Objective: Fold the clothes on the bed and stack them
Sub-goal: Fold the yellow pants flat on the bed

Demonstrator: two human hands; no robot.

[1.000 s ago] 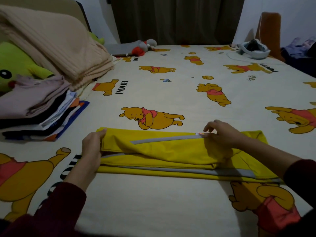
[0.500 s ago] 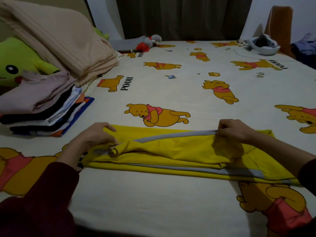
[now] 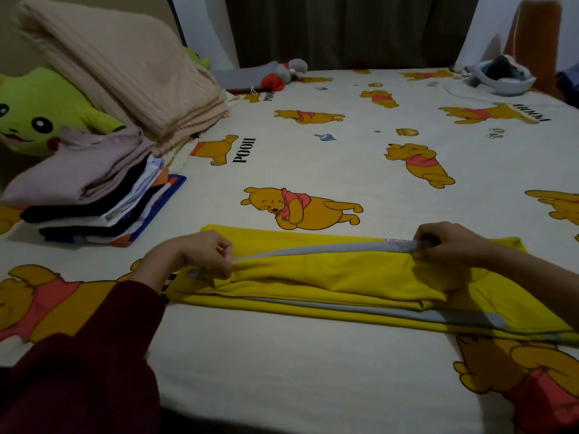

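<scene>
Yellow garment [image 3: 329, 277] lies folded on the bed [image 3: 313, 371], its grey-striped edge pinched by left hand [image 3: 200, 255] and right hand [image 3: 445, 242].

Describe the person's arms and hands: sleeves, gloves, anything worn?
Both arms wear long dark maroon sleeves; the left sleeve ends at the wrist, the right sleeve shows only at the frame edge. The left hand and right hand are bare: no gloves, rings or watch visible.
</scene>
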